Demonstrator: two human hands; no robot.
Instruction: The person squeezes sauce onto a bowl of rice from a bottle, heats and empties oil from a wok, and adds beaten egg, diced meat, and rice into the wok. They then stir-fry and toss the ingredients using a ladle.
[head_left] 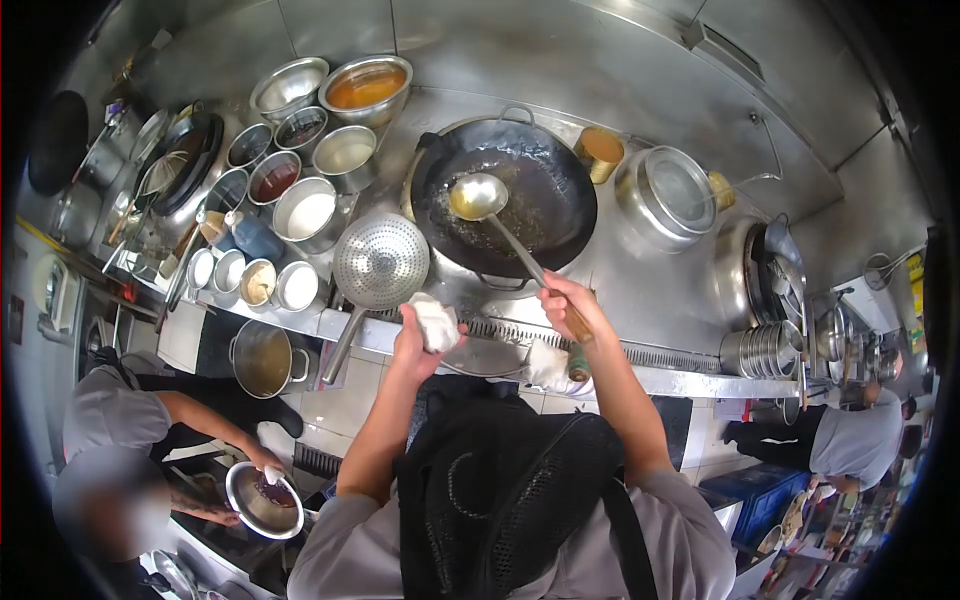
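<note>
My right hand (568,303) is wrapped round the handle of a long metal ladle (510,238). The ladle's bowl, with some yellowish liquid in it, is over the large dark wok (575,225). Inside the wok the surface looks wet and shiny with oil. A folded white cloth (436,322) is gripped in my left hand (408,345), in front of the wok's near left side. Just beyond that hand, a perforated metal strainer (382,262) lies with its handle toward me.
Metal pots of seasonings, including white powder (306,212), stand left. Behind them is a bowl of orange liquid (368,88). A lidded pot (655,200) and stacked metal bowls (755,350) are right. One co-worker (120,420) holds a bowl lower left; another person (855,435) is far right.
</note>
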